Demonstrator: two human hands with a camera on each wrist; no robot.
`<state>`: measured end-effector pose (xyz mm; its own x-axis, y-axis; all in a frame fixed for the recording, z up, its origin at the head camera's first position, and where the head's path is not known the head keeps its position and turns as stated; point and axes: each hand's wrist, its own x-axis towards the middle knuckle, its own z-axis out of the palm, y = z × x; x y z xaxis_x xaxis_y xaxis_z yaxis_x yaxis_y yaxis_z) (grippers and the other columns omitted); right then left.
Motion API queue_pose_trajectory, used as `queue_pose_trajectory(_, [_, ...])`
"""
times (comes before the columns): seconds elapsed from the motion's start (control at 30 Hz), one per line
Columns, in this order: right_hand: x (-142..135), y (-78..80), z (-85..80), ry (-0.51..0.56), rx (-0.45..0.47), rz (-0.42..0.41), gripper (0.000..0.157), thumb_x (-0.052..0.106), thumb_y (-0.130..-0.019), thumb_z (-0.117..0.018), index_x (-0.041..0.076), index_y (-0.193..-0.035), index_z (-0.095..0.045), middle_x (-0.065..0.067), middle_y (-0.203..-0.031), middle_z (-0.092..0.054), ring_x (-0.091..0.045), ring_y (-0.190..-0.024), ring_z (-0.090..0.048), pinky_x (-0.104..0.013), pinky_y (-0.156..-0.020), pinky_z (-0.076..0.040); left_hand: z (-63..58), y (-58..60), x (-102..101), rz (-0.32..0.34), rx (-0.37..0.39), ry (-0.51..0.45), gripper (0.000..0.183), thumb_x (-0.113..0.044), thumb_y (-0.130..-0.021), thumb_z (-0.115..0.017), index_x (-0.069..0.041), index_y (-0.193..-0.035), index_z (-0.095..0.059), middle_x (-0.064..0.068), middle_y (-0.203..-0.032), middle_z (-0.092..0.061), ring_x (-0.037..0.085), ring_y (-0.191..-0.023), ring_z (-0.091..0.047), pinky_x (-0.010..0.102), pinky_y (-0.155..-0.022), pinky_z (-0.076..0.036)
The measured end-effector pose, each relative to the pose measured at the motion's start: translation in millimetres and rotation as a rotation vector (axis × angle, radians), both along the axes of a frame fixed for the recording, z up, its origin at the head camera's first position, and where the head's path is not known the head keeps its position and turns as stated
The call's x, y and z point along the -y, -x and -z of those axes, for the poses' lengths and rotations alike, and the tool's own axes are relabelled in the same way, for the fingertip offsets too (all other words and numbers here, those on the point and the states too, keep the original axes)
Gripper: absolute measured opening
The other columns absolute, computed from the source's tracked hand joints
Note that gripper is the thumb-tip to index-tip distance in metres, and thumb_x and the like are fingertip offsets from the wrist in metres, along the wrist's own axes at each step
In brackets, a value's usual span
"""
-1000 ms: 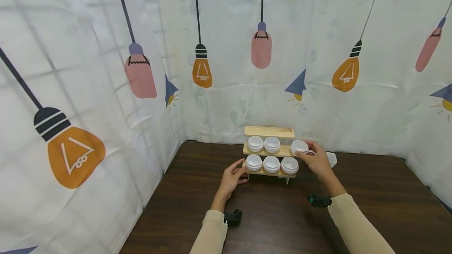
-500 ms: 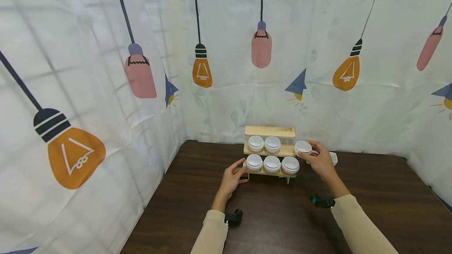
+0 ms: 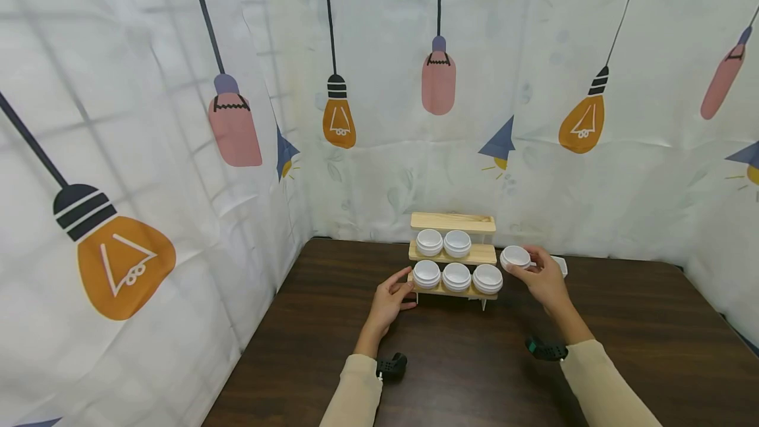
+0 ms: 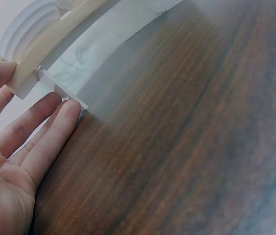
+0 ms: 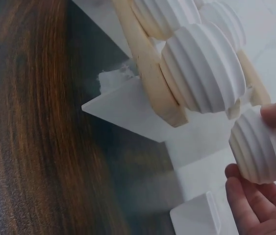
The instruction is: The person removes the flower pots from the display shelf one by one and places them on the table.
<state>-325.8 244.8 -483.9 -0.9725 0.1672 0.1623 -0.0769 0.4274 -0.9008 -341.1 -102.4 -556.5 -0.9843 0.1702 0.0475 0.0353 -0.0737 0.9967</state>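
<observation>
A tiered wooden rack (image 3: 453, 221) with pale, partly see-through side panels stands near the back of the table. White ribbed cups fill its bottom board, and two more cups (image 3: 457, 243) sit on the left of the middle board. At the rack's left end, my left hand (image 3: 387, 304) holds the bottom board, thumb at the wood and other fingers (image 4: 69, 110) by the side panel. To the right of the rack, my right hand (image 3: 542, 277) pinches a white cup (image 5: 261, 146) between thumb and fingers, just off the middle board's right end.
A white angular object (image 3: 560, 265) lies behind my right hand, partly hidden. The dark wood table (image 3: 456, 361) extends in front and to the right. A printed curtain (image 3: 379, 183) closes off the back and left side.
My right hand has drawn the cup off the middle board's right end, moving it rightward and a little lower. My left hand stays at the rack's left end.
</observation>
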Motion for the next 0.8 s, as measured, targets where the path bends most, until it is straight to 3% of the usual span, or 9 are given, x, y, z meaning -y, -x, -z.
queue_pose_trajectory(0.2, [-3.4, -3.7, 7.4, 0.035, 0.003, 0.009, 0.069, 0.028, -0.092, -0.080, 0.002, -0.147, -0.047, -0.024, -0.140, -0.055, 0.006, -0.090, -0.056, -0.009, -0.072, -0.050, 0.2, -1.8, 1.5, 0.001, -0.005, 0.006, 0.051, -0.022, -0.103, -0.064, -0.009, -0.151, -0.051, 0.018, -0.120, -0.072, 0.039, -0.110, -0.071, 0.040, -0.083, -0.066])
queue_pose_trajectory(0.53, [-2.9, -7.8, 17.7, 0.089, 0.007, 0.045, 0.067, 0.024, -0.090, -0.081, 0.002, -0.145, -0.048, -0.019, -0.136, -0.055, 0.009, -0.087, -0.056, -0.009, -0.072, -0.050, 1.4, -3.0, 4.2, 0.001, -0.005, 0.002, 0.049, -0.025, -0.103, -0.064, -0.013, -0.150, -0.054, 0.019, -0.121, -0.072, 0.041, -0.111, -0.070, 0.042, -0.084, -0.066])
queue_pose_trajectory(0.8, [-10.2, -11.5, 27.1, 0.028, 0.034, 0.105, 0.070, 0.028, -0.091, -0.080, 0.004, -0.148, -0.047, -0.023, -0.141, -0.056, 0.008, -0.086, -0.052, -0.008, -0.071, -0.048, -1.4, -1.5, 0.2, 0.005, -0.014, 0.001, 0.049, -0.022, -0.104, -0.063, -0.010, -0.151, -0.052, 0.019, -0.122, -0.071, 0.043, -0.113, -0.069, 0.040, -0.083, -0.066])
